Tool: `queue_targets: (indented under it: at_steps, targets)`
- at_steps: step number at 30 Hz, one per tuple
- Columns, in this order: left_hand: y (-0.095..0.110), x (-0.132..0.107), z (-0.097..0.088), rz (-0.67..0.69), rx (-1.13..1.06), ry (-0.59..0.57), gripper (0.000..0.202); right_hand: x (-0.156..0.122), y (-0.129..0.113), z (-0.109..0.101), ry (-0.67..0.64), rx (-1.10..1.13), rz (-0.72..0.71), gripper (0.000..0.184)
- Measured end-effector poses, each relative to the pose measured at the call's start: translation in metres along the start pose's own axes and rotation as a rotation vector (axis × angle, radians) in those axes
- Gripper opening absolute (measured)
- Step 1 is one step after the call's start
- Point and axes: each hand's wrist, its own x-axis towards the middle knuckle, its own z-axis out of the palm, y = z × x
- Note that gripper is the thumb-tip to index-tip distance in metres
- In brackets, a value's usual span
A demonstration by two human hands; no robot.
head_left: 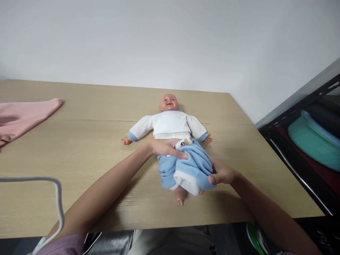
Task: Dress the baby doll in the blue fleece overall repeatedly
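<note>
Before a white wall, the left hand lies across blue trousers, its grip impossible to judge, while the right hand pinches their lower edge. Adjusting them seems the step in hand; the next move likely calls for an even pull. Rumpled and white-cuffed, the trousers sit on a doll lying face-up on the bench.

Doll's head glossy plastic; trousers matt cloth (rough, terry-like); tabletop wood-grained; shadowed teal thing perhaps smooth plastic.
</note>
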Motion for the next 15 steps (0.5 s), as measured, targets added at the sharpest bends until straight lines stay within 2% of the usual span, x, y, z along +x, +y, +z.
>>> queue_targets:
  at_steps: [1, 5, 7, 10, 15]
  targets:
    - [-0.001, 0.000, 0.000, -0.002, -0.034, -0.009, 0.055, 0.001, 0.001, 0.001, 0.017, 0.026, -0.026, 0.062]
    - [-0.005, 0.000, -0.003, -0.020, -0.140, -0.142, 0.082, 0.005, 0.003, 0.005, 0.296, 0.084, -0.136, 0.056]
    - [-0.006, 0.001, -0.005, -0.026, -0.096, -0.177, 0.073, 0.006, 0.002, 0.005, 0.310, 0.111, -0.108, 0.055]
    - [-0.006, 0.002, -0.006, 0.019, -0.034, -0.129, 0.057, 0.003, -0.005, 0.005, 0.325, 0.012, -0.062, 0.054]
    - [-0.004, 0.003, -0.003, 0.083, 0.048, -0.038, 0.073, -0.012, -0.032, 0.022, 0.338, -0.351, -0.031, 0.068]
